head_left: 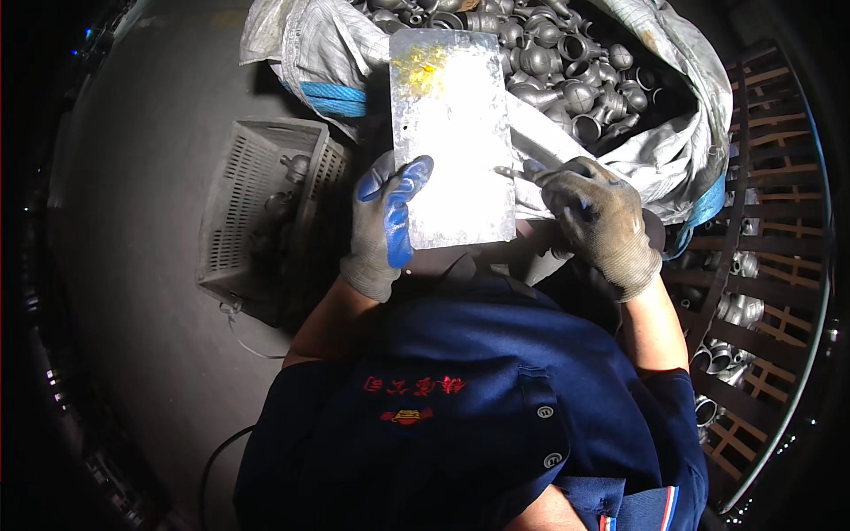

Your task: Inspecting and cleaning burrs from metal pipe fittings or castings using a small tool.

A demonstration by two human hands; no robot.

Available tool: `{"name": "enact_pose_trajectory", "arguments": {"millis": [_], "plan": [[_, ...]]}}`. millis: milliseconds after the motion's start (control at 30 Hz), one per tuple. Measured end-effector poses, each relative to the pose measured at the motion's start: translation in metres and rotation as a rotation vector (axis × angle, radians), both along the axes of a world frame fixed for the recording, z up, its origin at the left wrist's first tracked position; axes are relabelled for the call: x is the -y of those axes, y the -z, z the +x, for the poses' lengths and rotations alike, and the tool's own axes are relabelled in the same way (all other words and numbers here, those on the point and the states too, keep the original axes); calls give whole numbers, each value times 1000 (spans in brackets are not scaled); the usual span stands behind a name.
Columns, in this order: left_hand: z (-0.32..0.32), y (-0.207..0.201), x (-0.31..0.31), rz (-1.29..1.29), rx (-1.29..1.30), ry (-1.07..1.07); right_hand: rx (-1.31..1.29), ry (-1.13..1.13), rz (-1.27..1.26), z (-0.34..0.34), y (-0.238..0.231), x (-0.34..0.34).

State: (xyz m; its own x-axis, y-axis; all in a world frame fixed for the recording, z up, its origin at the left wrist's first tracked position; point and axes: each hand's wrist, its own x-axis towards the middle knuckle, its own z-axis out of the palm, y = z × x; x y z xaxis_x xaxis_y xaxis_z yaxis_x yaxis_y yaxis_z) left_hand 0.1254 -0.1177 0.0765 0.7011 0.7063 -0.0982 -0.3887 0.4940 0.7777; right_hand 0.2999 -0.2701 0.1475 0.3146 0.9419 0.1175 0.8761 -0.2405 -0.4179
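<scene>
A flat rectangular metal plate (453,199) stands out in glaring light before me, with a yellow smear near its upper left corner. My left hand (386,212), in a grey glove with blue-coated fingers, is closed at the plate's lower left edge, its fingers bent over the edge. In my right hand (595,208), gloved in worn tan-grey, a slim rod-like tool (506,171) is pinched. Its end points left and reaches over the plate's right edge; glare hides whether it touches. The exact kind of tool is too small to make out.
Beyond the plate, a white woven sack (686,53) with blue straps holds many grey metal castings (580,97). On the floor at left stands a grey plastic crate (232,199) with several castings inside. A slatted metal-framed bin (770,265) with more castings curves along my right.
</scene>
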Motion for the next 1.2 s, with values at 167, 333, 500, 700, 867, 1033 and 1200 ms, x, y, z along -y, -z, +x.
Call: {"name": "enact_pose_trajectory", "arguments": {"millis": [167, 333, 500, 700, 867, 1033, 1200], "plan": [[0, -1, 1, 67, -32, -9, 67, -65, 81, -6, -4, 1], [2, -6, 3, 0, -15, 4, 72, 31, 58, -8, -5, -3], [2, -8, 2, 34, -48, 3, 53, -64, 80, -6, -7, -4], [1, -7, 2, 71, -34, 10, 118, -104, 80, -7, -8, -3], [-2, -6, 1, 93, -90, 30, 14, 16, 25, -4, -2, -3], [-3, -1, 0, 75, -52, 27, 67, -25, 36, -6, 7, -1], [-2, 5, -3, -20, -6, -5, 27, -5, 20, -1, 6, 2]]}}
